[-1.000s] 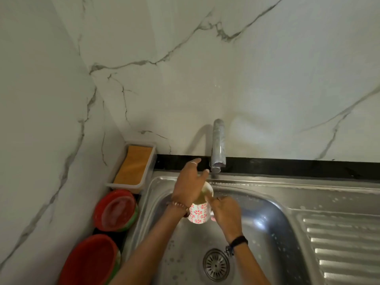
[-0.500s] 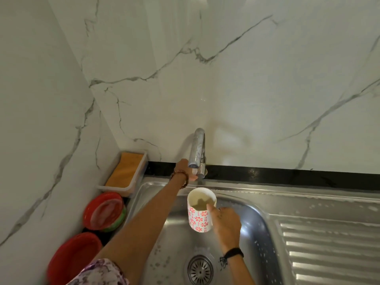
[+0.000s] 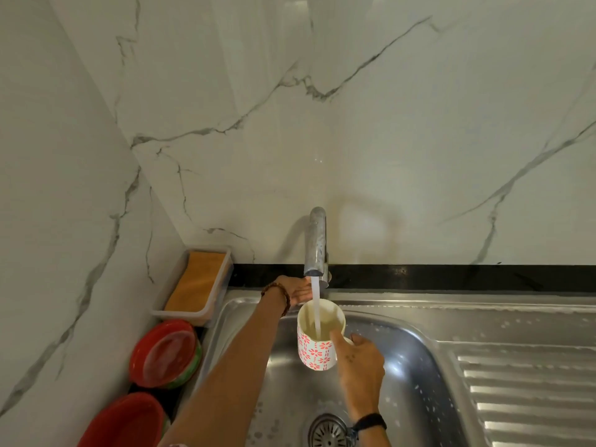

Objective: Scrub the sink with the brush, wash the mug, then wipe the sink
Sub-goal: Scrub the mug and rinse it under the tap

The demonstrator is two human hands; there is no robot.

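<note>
My right hand (image 3: 359, 369) grips a white mug (image 3: 317, 340) with red flower prints by its handle, thumb on the rim, upright over the steel sink basin (image 3: 416, 375). A stream of water (image 3: 316, 304) runs from the chrome tap (image 3: 316, 243) into the mug. My left hand (image 3: 298, 290) reaches behind the spout to the tap's base; its fingers are hidden there. No brush shows in view.
A white tray with an orange sponge (image 3: 196, 282) sits at the sink's back left corner. Two red lidded bowls (image 3: 166, 353) (image 3: 125, 421) stand along the left wall. The drain strainer (image 3: 329, 430) lies below the mug; the ribbed drainboard (image 3: 529, 395) is at right.
My left hand left the mug's rim and went to the tap's base. Water now flows into the mug, which my right hand keeps under the spout.
</note>
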